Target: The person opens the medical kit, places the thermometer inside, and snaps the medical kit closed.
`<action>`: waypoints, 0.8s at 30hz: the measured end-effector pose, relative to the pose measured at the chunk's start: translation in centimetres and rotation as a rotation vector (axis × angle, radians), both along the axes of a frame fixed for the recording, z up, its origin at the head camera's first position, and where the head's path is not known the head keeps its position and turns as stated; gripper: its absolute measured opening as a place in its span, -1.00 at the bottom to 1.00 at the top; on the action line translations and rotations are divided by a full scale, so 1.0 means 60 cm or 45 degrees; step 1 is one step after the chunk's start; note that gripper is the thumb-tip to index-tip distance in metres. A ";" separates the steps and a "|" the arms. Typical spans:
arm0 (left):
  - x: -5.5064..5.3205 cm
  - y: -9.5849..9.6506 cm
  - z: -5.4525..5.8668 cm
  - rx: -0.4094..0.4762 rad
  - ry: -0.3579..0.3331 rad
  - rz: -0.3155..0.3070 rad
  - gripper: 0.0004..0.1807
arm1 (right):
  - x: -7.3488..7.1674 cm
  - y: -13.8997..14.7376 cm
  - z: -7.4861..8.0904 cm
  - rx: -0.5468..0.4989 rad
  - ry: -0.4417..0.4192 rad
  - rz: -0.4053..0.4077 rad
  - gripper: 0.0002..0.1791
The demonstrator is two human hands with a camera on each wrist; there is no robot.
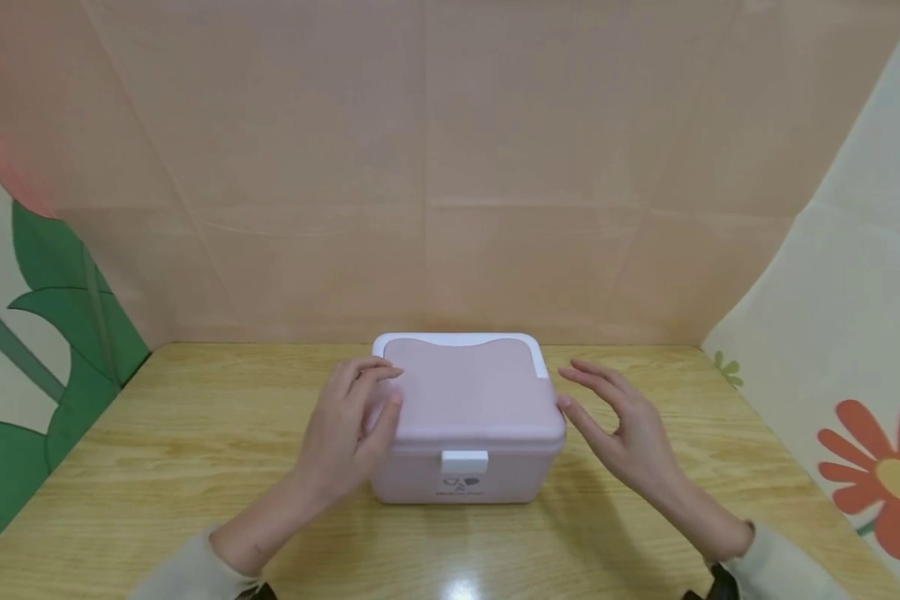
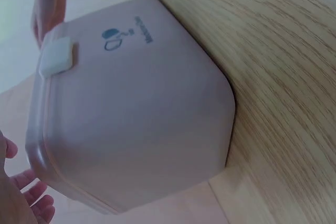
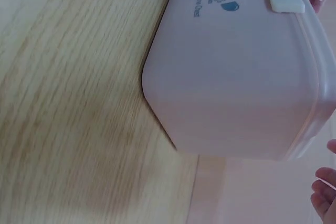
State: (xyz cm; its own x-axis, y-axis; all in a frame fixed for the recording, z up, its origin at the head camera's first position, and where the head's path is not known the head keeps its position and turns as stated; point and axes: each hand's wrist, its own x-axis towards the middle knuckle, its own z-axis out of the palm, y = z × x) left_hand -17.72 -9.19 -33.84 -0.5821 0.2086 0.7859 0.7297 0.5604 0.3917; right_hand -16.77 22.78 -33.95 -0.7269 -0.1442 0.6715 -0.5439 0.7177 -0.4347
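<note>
A pink medicine chest (image 1: 468, 396) with a white-edged lid stands upright on the table, its lid down. On its front is a white latch (image 1: 465, 462), lying flat over the lid seam, above a small printed logo. My left hand (image 1: 351, 421) is at the lid's left edge, fingers loosely bent and thumb overlapping the lid in the head view. Off the right side, my right hand (image 1: 624, 421) has its fingers loosely extended toward the lid, thumb tip right at the corner. In the right wrist view, the right fingers (image 3: 324, 182) stand apart from the box (image 3: 226, 77). Neither hand grips anything.
The wood-grain table (image 1: 217, 433) extends around the box on both sides. Behind it hangs a plain tan backdrop (image 1: 450, 208). Flower-printed sheets flank the table, with green leaves (image 1: 67, 333) at left and a red flower (image 1: 862, 458) at right.
</note>
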 end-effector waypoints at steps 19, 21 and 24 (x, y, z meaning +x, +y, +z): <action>-0.014 -0.034 0.015 -0.292 -0.301 0.093 -0.35 | -0.021 0.022 0.017 0.338 -0.036 0.047 -0.40; -0.017 -0.037 0.019 -0.367 -0.395 0.113 -0.28 | -0.022 0.023 0.022 0.373 -0.083 0.048 -0.38; -0.022 -0.041 0.026 -0.485 -0.481 0.141 -0.20 | -0.024 0.025 0.027 0.434 -0.135 0.053 -0.34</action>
